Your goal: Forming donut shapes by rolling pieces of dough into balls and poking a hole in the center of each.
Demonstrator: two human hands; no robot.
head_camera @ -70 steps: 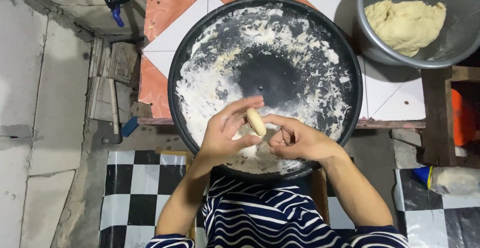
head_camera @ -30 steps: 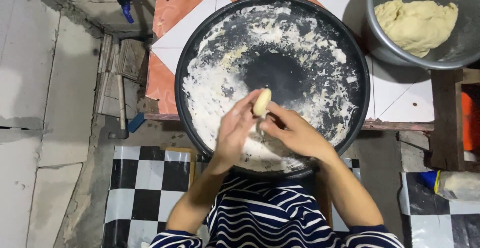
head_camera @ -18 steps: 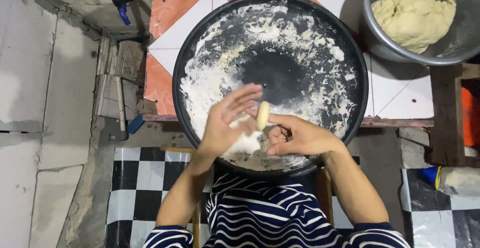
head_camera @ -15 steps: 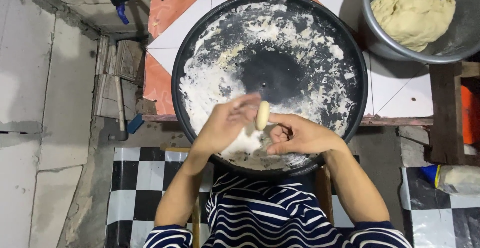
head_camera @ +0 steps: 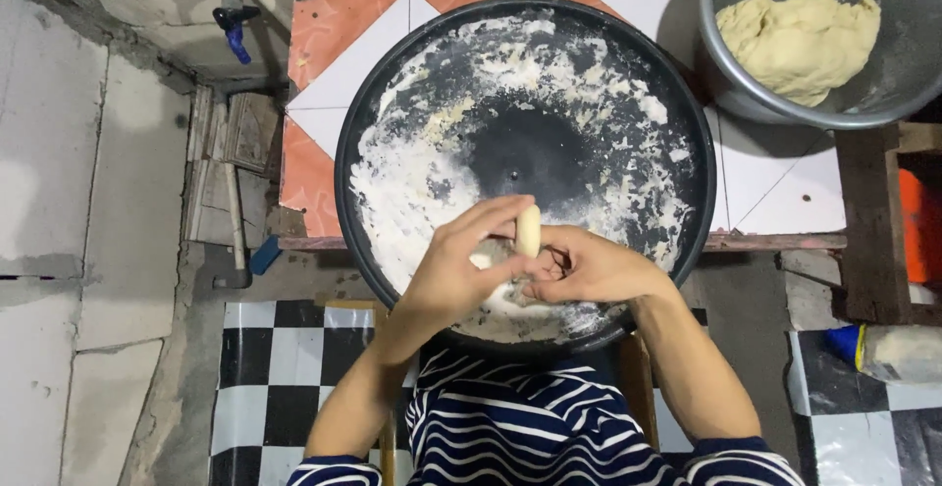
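A small pale piece of dough (head_camera: 528, 230) stands between my two hands over the near rim of a large round black pan (head_camera: 687, 123) dusted with flour. My left hand (head_camera: 461, 270) curls around it from the left, fingers over its top. My right hand (head_camera: 589, 268) presses it from the right with bent fingers. Both hands meet just above the floury near part of the pan.
A metal bowl (head_camera: 746, 103) with a big lump of dough (head_camera: 800, 45) stands at the top right. The pan rests on an orange and white tiled surface (head_camera: 334, 64). A blue tap (head_camera: 234, 30) is at the top left; a checkered floor (head_camera: 265, 378) lies below.
The dough piece has stayed between my hands and turned more upright. My hands have shifted slightly on it over the same near edge of the pan.
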